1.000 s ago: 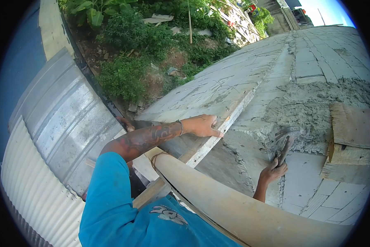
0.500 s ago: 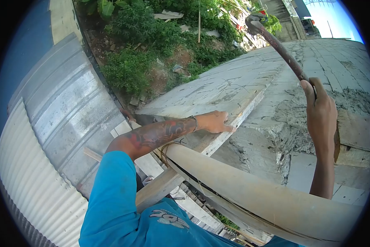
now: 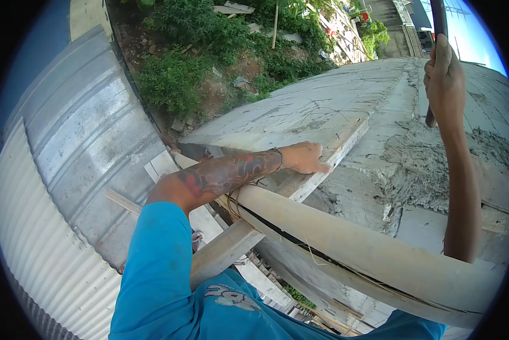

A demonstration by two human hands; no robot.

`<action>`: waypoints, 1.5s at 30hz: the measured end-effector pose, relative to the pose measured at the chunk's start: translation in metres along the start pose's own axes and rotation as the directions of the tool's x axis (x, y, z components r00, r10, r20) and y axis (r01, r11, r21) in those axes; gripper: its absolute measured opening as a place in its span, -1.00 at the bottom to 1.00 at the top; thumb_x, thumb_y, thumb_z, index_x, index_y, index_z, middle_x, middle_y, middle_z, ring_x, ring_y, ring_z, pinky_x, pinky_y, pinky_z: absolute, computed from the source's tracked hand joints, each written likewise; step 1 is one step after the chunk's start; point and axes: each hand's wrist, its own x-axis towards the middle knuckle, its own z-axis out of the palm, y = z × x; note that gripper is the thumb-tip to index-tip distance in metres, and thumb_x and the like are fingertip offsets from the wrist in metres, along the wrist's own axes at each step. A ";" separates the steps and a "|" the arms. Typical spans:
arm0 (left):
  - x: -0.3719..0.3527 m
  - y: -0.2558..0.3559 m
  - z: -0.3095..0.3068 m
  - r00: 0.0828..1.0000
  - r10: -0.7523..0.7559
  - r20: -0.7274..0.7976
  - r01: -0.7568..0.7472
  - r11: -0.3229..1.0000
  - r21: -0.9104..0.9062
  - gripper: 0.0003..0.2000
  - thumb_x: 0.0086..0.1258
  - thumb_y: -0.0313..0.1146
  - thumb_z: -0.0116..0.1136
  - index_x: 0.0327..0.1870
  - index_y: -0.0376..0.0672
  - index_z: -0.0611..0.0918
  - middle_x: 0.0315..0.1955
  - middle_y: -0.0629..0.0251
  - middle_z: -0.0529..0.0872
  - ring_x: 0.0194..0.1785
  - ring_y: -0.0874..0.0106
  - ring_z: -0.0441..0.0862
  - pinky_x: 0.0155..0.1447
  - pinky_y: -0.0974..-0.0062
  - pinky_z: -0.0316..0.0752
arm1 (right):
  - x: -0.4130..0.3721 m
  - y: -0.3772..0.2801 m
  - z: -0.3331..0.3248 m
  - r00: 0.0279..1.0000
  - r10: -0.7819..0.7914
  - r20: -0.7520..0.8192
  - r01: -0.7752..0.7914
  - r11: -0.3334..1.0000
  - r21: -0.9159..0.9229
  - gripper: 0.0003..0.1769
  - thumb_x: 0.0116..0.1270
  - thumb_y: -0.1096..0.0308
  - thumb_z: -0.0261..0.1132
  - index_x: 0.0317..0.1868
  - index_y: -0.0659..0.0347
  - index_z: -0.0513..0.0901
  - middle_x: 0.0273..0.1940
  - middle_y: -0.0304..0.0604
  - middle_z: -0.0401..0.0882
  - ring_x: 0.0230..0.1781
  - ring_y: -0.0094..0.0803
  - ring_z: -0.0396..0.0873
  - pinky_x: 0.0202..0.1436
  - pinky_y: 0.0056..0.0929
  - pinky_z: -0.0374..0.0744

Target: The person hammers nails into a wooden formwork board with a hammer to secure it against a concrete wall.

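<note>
My left hand (image 3: 306,158) rests on a wooden board (image 3: 345,141), its fingers bent over the board's edge. Small nails stick up from the board near its far end. My right hand (image 3: 446,73) is raised at the upper right, wrapped round the dark handle of a hammer (image 3: 439,20); the hammer's head is out of view above. A thick pale pole (image 3: 345,232) runs below both forearms, tied with wire to a wooden beam (image 3: 226,249).
Corrugated metal roofing (image 3: 90,141) lies on the left. A grey wall surface (image 3: 300,110) with rough mortar (image 3: 430,164) extends to the right. Green bushes (image 3: 175,73) and rubble are far below. Part of another person's hand (image 3: 170,144) shows beside the roof edge.
My right hand has moved up with the hammer, whose head has left the view. My left hand and the board appear slightly further right and up in the frame.
</note>
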 end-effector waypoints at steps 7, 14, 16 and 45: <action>0.007 -0.008 0.002 0.999 -0.003 -0.044 0.005 0.999 0.040 -0.18 0.19 0.29 0.10 -0.03 -0.55 0.44 -0.13 -0.27 0.59 -0.01 0.00 0.58 0.05 0.25 0.45 | -0.038 0.044 -0.009 0.429 0.473 0.770 0.389 0.673 -0.629 -0.36 0.46 -0.10 0.01 -0.50 0.40 0.49 -0.52 0.14 0.52 -0.52 -0.08 0.52 -0.36 -0.08 0.43; 0.006 -0.007 0.017 1.000 -0.015 -0.021 0.015 1.000 -0.025 -0.18 0.18 0.26 0.13 -0.01 -0.57 0.43 -0.11 -0.32 0.57 0.01 0.01 0.58 0.05 0.25 0.46 | -0.018 0.004 0.008 0.980 0.138 0.146 -0.140 0.990 0.002 -0.46 0.49 -0.06 -0.03 -0.31 0.34 0.48 -0.68 -0.14 0.25 -0.70 -0.28 0.18 -0.53 -0.16 0.32; 0.003 -0.002 0.013 1.000 -0.027 -0.003 0.027 0.999 -0.029 -0.17 0.18 0.26 0.14 -0.01 -0.57 0.43 -0.09 -0.32 0.57 0.02 0.01 0.58 0.07 0.26 0.45 | -0.056 0.018 -0.010 0.798 0.226 0.558 0.103 0.862 -0.496 -0.47 0.51 0.02 -0.06 -0.25 0.41 0.51 -0.54 0.01 0.55 -0.62 -0.20 0.51 -0.52 -0.21 0.42; 0.000 0.001 0.015 0.996 -0.095 -0.002 0.094 0.992 -0.080 -0.28 0.27 0.25 0.05 -0.09 -0.47 0.50 -0.09 -0.18 0.60 0.00 0.07 0.58 0.07 0.25 0.43 | -0.129 0.126 0.072 0.451 0.349 0.822 0.088 0.899 -0.430 -0.46 0.47 0.01 -0.02 -0.25 0.39 0.61 -0.31 0.24 0.61 -0.25 0.19 0.58 -0.13 0.00 0.51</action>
